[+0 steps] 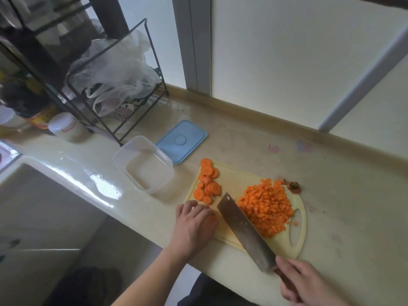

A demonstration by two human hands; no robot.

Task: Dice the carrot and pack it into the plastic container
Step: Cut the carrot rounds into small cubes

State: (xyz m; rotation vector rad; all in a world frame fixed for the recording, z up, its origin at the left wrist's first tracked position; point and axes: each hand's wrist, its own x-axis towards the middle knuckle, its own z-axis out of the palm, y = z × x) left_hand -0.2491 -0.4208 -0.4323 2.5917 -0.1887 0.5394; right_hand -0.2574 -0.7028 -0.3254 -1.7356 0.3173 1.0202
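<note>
The cleaver (pixel 245 230) lies with its long axis on a diagonal: the square tip of the blade is toward the far left, near the middle of the cutting board (pixel 234 180), and the handle comes back to the near right. The right hand (pixel 306 283) is at the bottom right, its fingers curled around the handle just behind the blade. The flat of the blade faces up and left.

The left hand (pixel 194 224) rests palm down on the near left corner of the board, fingers bent and pointing to the far side. Something orange shows under the fingertips, but I cannot tell if the hand grips it or only presses on it. The forearm comes in from the bottom of the view.

The pile of diced carrot (pixel 267 208) lies on the right half of the board, just beside the blade. The carrot slices (pixel 207 182), round and uncut, lie on the far left corner. A carrot end (pixel 293 187) sits at the far right edge of the board.

The plastic container (pixel 143 164) stands open on the counter (pixel 331 195), left of the board, with no carrot in it. Its blue lid (pixel 182 141) lies flat just behind it.
</note>
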